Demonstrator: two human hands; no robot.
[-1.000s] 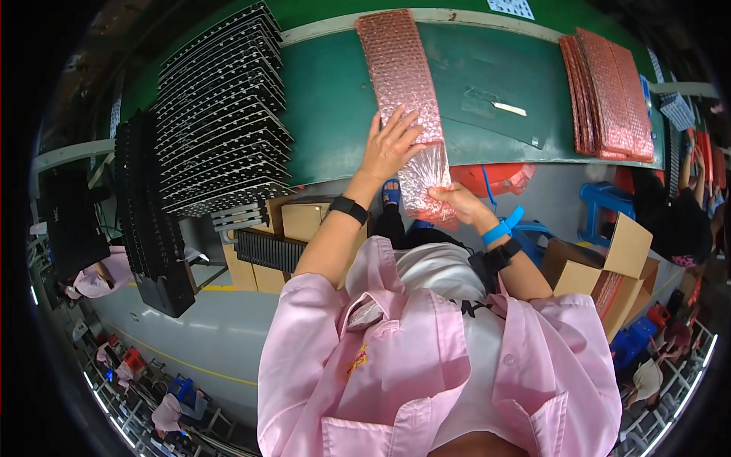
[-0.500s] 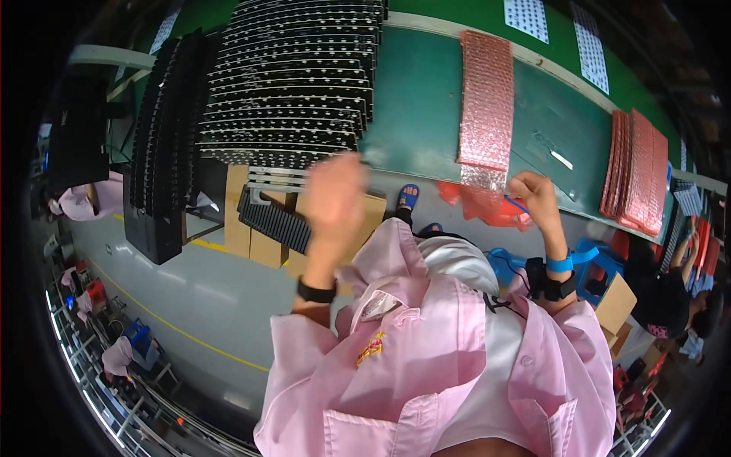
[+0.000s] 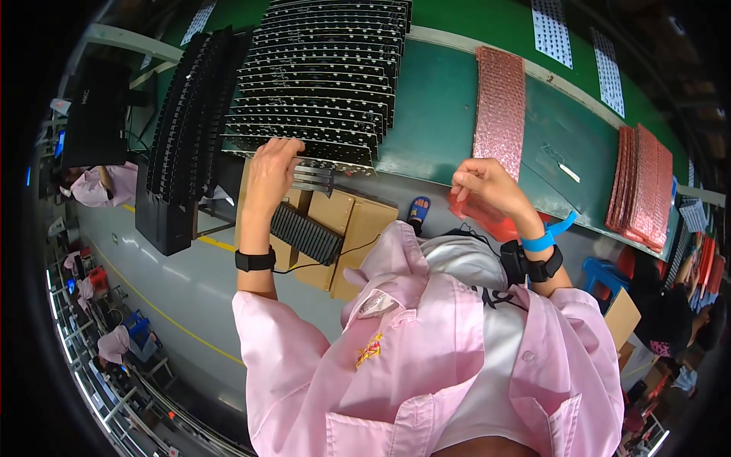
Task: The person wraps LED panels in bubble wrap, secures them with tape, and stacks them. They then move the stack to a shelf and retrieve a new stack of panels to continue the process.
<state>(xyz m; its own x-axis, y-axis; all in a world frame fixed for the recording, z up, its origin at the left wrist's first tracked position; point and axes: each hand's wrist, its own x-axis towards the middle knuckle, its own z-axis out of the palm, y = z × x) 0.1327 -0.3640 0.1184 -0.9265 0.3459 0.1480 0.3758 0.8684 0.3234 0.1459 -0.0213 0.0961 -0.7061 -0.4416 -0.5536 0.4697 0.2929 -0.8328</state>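
Observation:
My left hand [image 3: 272, 174] is at the near edge of a long row of thin black circuit boards [image 3: 316, 103] standing upright side by side. Its bent fingers close on the nearest board. My right hand [image 3: 487, 188] is held, fingers curled in, by the near end of a stack of pink bubble-wrap bags [image 3: 500, 107] on the green table [image 3: 430, 107]. What its fingers hold, if anything, cannot be made out. Red translucent plastic [image 3: 491, 219] shows just below that hand. A blue strap [image 3: 539, 241] circles the right wrist.
More pink bubble-wrap bags [image 3: 643, 190] lie at the table's right end. Black slotted racks [image 3: 186, 122] stand at the left, near a monitor [image 3: 95, 110]. Below the table edge are cardboard boxes [image 3: 327, 209] and a black ribbed part [image 3: 306, 232]. A blue stool [image 3: 605, 274] is at right.
My left hand has moved left and up to the nearest circuit board. My right hand has shifted left, away from the bags' near end. The view has shifted slightly.

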